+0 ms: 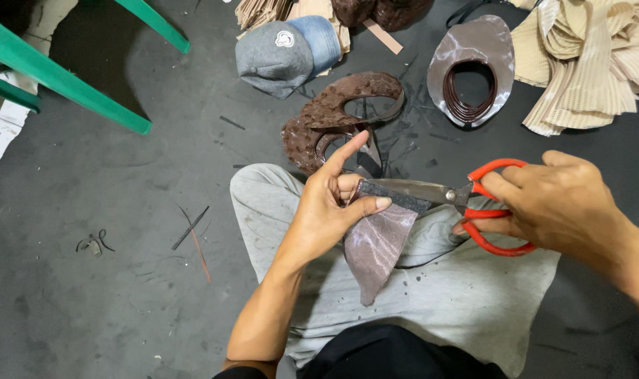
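Note:
My left hand [328, 210] pinches a brownish, glossy piece of material [377, 245] between thumb and fingers, with the index finger raised. The piece hangs down over my grey-trousered leg [432, 295]. My right hand [558, 203] grips red-handled scissors [467, 196] by the loops. Their metal blades point left and lie along the top edge of the piece, right beside my left thumb.
On the dark floor ahead lie a stack of brown cut-out shapes [333, 112], a glossy cut-out pile [474, 67], a grey and blue cap [284, 52] and beige ribbed fabric [593, 63]. Green chair legs [60, 77] stand at left. Thin offcut strips [193, 231] are scattered about.

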